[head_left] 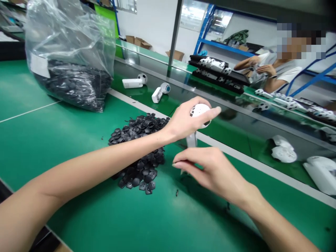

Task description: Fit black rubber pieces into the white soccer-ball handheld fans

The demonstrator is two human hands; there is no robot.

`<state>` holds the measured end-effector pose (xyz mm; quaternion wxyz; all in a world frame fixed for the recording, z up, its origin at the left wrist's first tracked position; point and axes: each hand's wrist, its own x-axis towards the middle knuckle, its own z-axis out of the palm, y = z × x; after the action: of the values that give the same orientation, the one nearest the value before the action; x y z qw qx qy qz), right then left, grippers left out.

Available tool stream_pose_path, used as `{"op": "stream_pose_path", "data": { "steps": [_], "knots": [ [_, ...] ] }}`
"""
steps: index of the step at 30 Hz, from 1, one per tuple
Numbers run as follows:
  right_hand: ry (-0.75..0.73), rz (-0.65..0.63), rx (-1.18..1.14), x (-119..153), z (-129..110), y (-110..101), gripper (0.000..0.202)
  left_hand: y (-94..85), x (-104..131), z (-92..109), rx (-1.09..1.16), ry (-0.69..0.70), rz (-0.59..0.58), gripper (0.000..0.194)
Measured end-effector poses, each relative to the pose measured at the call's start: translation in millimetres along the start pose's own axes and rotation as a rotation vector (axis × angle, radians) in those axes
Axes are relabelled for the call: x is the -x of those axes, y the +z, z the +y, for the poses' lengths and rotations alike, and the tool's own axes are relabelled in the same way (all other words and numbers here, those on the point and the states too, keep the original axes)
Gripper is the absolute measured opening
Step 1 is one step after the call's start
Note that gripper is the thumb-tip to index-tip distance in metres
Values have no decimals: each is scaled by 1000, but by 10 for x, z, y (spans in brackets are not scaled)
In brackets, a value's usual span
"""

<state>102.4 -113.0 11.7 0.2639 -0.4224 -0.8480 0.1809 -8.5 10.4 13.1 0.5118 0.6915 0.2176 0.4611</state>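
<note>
A white, ball-shaped part with black patches (200, 115) is held between the thumb and fingers of my left hand (185, 119), above the green table (168, 217). A pale grey stem (191, 140) shows just below it. My right hand (210, 168) is near the stem's lower end, its thumb and index fingertip pressed together; anything between them is too small to make out. Beneath and behind my left wrist lies a heap of small black pieces (139, 161). One tiny dark bit (177, 193) rests below my right fingertips.
A clear plastic bag (76, 77) of black pieces stands at the back left. White devices (132, 82) with ball-shaped heads lie on the belt (236, 140), more white parts (283, 150) at right. Across it, a person (273, 70) works beside stacked black trays (217, 75).
</note>
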Motion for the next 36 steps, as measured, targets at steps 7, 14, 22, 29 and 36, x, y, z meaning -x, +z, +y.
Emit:
{"op": "stream_pose_path", "data": {
  "steps": [7,14,22,29,36],
  "knots": [
    [249,459,-347,142,160,-489,10,-96,-56,110,-19,-88,-42,30],
    [302,658,-523,62,238,-399,15,24,-25,186,402,-551,56,21],
    [264,561,-359,95,186,-358,9,140,77,231,462,-748,36,24],
    [263,568,-243,90,179,-282,10,140,117,163,396,-730,47,32],
    [313,579,-303,110,182,-237,15,175,221,275,134,-560,16,39]
  ]
}}
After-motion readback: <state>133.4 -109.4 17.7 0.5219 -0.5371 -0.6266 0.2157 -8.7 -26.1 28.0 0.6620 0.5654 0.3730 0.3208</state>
